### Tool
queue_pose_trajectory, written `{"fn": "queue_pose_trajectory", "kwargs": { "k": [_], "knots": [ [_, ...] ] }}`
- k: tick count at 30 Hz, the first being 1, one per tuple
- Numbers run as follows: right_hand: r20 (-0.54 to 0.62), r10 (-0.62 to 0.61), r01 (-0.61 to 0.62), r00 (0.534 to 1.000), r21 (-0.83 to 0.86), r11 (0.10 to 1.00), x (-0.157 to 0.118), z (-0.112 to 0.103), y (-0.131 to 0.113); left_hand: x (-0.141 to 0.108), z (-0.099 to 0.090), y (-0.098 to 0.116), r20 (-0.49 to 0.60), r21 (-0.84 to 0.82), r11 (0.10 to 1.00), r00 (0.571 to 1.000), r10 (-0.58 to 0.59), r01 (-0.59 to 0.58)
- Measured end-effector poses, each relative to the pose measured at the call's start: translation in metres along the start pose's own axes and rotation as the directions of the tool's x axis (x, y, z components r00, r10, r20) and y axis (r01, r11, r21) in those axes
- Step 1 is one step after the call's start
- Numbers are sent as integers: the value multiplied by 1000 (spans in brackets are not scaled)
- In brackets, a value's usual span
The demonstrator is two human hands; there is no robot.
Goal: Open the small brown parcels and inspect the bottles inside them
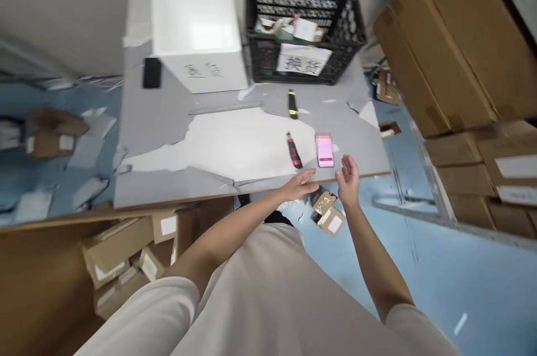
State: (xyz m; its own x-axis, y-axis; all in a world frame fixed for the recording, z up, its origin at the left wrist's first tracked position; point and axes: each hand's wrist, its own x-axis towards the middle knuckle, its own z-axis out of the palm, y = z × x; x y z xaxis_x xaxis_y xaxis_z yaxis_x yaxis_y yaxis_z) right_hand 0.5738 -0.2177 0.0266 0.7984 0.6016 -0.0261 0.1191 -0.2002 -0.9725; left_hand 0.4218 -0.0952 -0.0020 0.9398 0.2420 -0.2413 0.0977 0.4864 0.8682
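Note:
Near the front edge of the table, my left hand (298,186) has its fingers apart and holds nothing. To its right, my right hand (348,180) is raised at the edge, fingers apart, also holding nothing. A phone with a lit pink screen (325,150) lies on the table just beyond the gap between both hands. Left of the phone is a red and black cutter (294,150), close to my left hand. Farther back lies a yellow and black cutter (292,104).
The table (155,115) has a torn grey covering. At its back stand a white box (213,72) and a black crate (310,46) holding papers. A black flat object (151,73) lies left. Cardboard boxes (457,43) are stacked right; a large carton (42,283) sits below left.

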Motion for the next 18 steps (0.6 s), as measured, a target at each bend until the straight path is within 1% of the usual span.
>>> {"fn": "queue_pose_trajectory", "kwargs": {
  "k": [1, 2, 3, 4, 5, 6, 7, 8, 9, 10, 11, 12, 13, 14, 15, 16, 17, 18],
  "knots": [
    [89, -18, 18, 996, 4, 1000, 13, 27, -9, -17, -17, 16, -105, 20, 998, 993, 60, -59],
    [172, -27, 25, 985, 11, 1000, 23, 56, -18, -36, -34, 32, -211, 41, 993, 970, 117, -110],
    [249, -31, 27, 968, 18, 999, 30, 86, -28, -59, -51, 47, -321, 61, 986, 933, 164, -152],
    [322, -35, 28, 946, 28, 999, 32, 117, -39, -84, -67, 60, -434, 77, 980, 879, 199, -184],
    [392, -44, 31, 919, 39, 999, 31, 148, -50, -112, -84, 71, -545, 92, 973, 807, 228, -213],
    [458, -61, 40, 887, 55, 998, 26, 178, -62, -141, -99, 79, -645, 106, 963, 720, 255, -247],
    [523, -85, 53, 848, 75, 996, 17, 209, -74, -172, -114, 84, -732, 124, 952, 622, 278, -280],
    [588, -112, 68, 801, 97, 993, 5, 238, -85, -204, -128, 85, -806, 148, 940, 513, 295, -308],
    [653, -137, 79, 745, 117, 990, -10, 267, -97, -236, -140, 83, -868, 173, 931, 397, 299, -322],
    [723, -150, 86, 674, 126, 988, -27, 294, -108, -269, -152, 77, -916, 193, 928, 280, 287, -319],
    [797, -146, 89, 586, 115, 989, -46, 320, -117, -301, -163, 68, -951, 195, 934, 174, 254, -299],
    [875, -117, 98, 470, 80, 992, -66, 346, -125, -333, -174, 57, -977, 168, 948, 83, 196, -269],
    [940, -63, 122, 336, 23, 992, -87, 371, -130, -364, -184, 43, -992, 116, 964, 13, 122, -239],
    [980, 5, 164, 197, -38, 986, -108, 396, -134, -394, -194, 28, -998, 52, 975, -39, 45, -214],
    [995, 72, 220, 71, -86, 972, -130, 422, -135, -423, -204, 11, -997, -9, 981, -78, -24, -193],
    [992, 121, 277, -27, -109, 955, -153, 448, -134, -450, -214, -5, -990, -55, 983, -117, -76, -175],
    [986, 139, 322, -91, -103, 941, -176, 474, -130, -476, -224, -23, -981, -78, 984, -163, -104, -161],
    [984, 126, 348, -124, -76, 934, -198, 500, -123, -499, -234, -40, -971, -80, 985, -214, -111, -151]
  ]
}}
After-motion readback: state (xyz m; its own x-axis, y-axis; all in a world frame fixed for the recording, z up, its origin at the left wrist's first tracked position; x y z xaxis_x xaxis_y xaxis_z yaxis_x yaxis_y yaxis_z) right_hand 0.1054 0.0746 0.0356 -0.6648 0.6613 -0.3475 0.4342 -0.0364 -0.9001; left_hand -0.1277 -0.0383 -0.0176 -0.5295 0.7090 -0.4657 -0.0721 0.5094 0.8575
